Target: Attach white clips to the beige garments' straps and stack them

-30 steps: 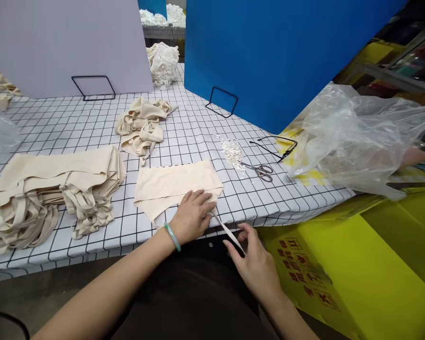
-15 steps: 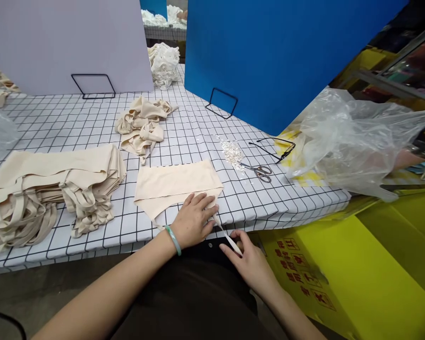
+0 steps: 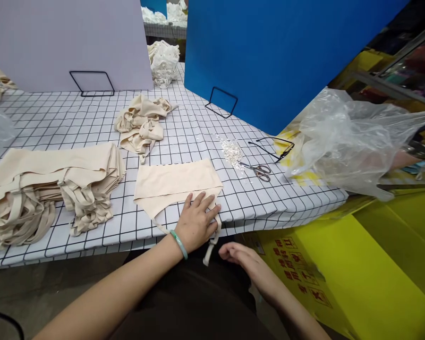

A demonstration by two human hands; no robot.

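Note:
My left hand (image 3: 197,222), with a green bangle (image 3: 179,244) at its wrist, lies with fingers spread on the lower right part of a beige fabric piece (image 3: 177,179). From under that hand a thin strap (image 3: 211,245) with a small slider hangs over the table's front edge. Just right of the strap is my right hand (image 3: 241,257), its fingers curled and close together, apart from the strap. Whether anything is between those fingers cannot be made out.
Stacked beige garments (image 3: 56,179) lie left, a crumpled pile (image 3: 141,123) behind. Scissors (image 3: 260,171), white scraps (image 3: 231,152) and glasses (image 3: 274,147) are right of the fabric. A blue board (image 3: 262,56), plastic bag (image 3: 347,137) and yellow box (image 3: 361,269) stand further right.
My right hand has let go of the strap, which now dangles in a curve, and its fingers have drawn together. My left hand stays on the fabric.

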